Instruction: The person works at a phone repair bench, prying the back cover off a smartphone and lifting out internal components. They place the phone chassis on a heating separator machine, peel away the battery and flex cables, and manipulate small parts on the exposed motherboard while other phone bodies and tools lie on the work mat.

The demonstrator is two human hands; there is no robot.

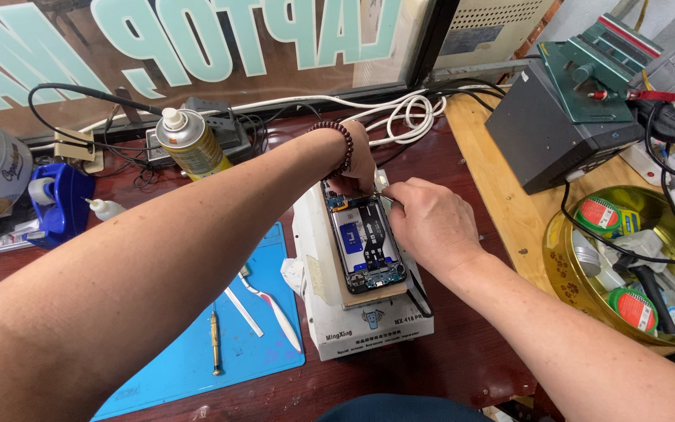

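An opened smartphone (pixel 368 244) with its back removed lies on a white box-shaped heating pad (pixel 369 322), its circuit boards showing. My left hand (pixel 358 160), with a dark bead bracelet on the wrist, reaches across and holds the phone's top end. My right hand (pixel 430 221) rests at the phone's upper right edge, fingers closed around a thin metal tool (pixel 384 186) that touches the phone's top corner.
A blue work mat (pixel 236 344) at the left carries a small screwdriver (pixel 215 341), tweezers (pixel 242 311) and a white pry tool (pixel 279 311). A spray can (pixel 190 142), blue tape dispenser (pixel 59 202), white cables, a dark power supply (pixel 560 125) and a gold tin of parts (pixel 634 266) surround the area.
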